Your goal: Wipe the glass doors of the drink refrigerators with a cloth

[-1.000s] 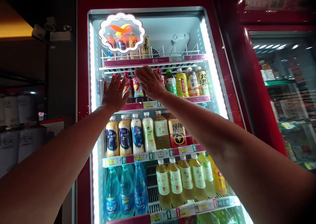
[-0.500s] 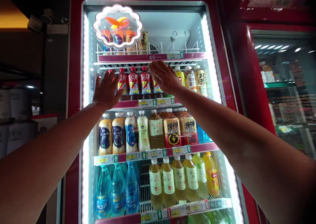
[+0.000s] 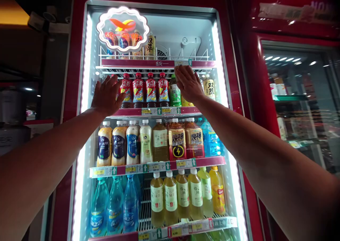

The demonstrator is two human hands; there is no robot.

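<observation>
My left hand (image 3: 106,95) is stretched out in front of the left part of the second shelf, palm away from me, fingers apart and holding nothing. Beside its thumb stand several red-capped tea bottles (image 3: 138,88). Higher and to the right, my right hand (image 3: 188,82) is also extended with straight fingers and nothing in it. It covers part of the second-shelf row, near a green tea bottle (image 3: 175,92). Whether either palm touches the door glass of the drinks fridge (image 3: 69,67) cannot be made out.
Below are shelves with white-capped bottles (image 3: 118,145), gold and red energy drinks (image 3: 177,141), blue bottles (image 3: 130,205) and pale tea bottles (image 3: 170,198). A glowing sign (image 3: 123,29) is at the upper left. Another red fridge (image 3: 268,127) stands to the right.
My right hand has moved right across the second shelf, uncovering the green tea bottle. My left hand has shifted slightly left, so the hands are farther apart. The view has shifted slightly.
</observation>
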